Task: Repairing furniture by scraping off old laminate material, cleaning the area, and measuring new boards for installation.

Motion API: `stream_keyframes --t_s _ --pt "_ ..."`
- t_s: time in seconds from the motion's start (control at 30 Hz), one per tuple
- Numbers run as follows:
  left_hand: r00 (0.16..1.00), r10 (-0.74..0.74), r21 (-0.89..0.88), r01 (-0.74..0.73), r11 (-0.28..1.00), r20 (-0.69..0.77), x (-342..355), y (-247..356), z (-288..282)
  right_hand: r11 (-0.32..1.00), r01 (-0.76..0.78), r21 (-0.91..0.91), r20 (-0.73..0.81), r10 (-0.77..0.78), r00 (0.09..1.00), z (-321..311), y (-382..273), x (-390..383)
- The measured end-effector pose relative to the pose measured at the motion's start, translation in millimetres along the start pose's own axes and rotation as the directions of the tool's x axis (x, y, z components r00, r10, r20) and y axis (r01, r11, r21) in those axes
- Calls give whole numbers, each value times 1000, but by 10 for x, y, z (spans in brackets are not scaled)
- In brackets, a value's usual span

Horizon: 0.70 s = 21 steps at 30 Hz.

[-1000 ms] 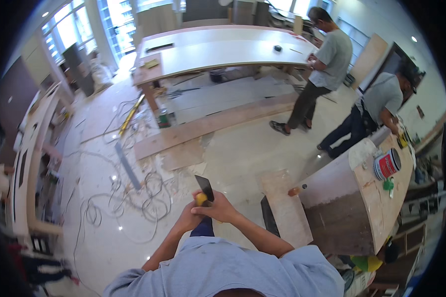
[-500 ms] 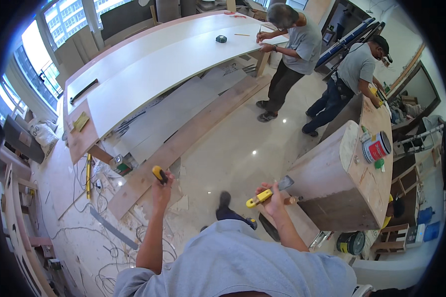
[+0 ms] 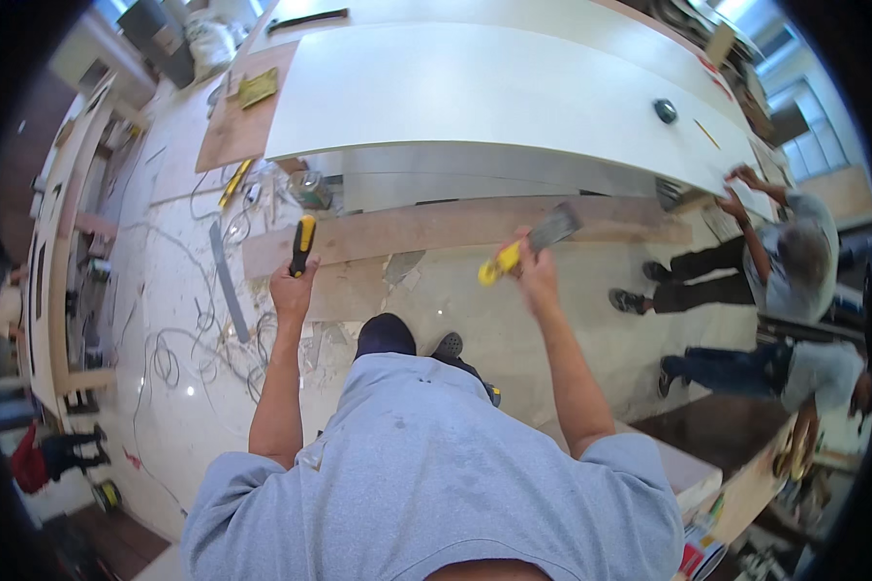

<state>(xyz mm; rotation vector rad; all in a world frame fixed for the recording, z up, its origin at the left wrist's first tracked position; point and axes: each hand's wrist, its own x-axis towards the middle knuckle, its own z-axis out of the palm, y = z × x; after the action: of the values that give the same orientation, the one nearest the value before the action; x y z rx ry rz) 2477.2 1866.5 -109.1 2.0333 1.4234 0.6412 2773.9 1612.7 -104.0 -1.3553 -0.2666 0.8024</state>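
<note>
In my left hand (image 3: 291,290) a short yellow-and-black handled tool (image 3: 304,238) stands upright; its exact kind is not clear. My right hand (image 3: 536,276) grips a putty knife (image 3: 554,227) with a yellow handle and a wide grey blade. Motion blurs the knife a little, and its blade points up and to the right. Both hands are held apart in front of me, above the floor and short of the long white panel (image 3: 436,87).
A tape measure (image 3: 665,110), a pencil (image 3: 707,134) and a black bar-like tool (image 3: 307,19) lie on the panel. Cables (image 3: 165,358) and scraps litter the floor at left. Two people, one bent over the panel (image 3: 799,252) and one lower (image 3: 814,373), work at right.
My view has swung right, toward the white panel, which now spans ahead of me. The cabinet has shifted to the lower right. Both hands keep their tools.
</note>
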Motion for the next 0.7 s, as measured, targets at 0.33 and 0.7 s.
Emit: stream_keyframes --t_s 0.33,0.7 --pt "799 -539 -936 348 52 267 1522 124 1068 765 549 -337 205 -509 836 788 -713 1806" --pt "723 -638 -920 387 55 266 2141 828 1981 259 405 -877 372 -167 913 1414 -453 2908"
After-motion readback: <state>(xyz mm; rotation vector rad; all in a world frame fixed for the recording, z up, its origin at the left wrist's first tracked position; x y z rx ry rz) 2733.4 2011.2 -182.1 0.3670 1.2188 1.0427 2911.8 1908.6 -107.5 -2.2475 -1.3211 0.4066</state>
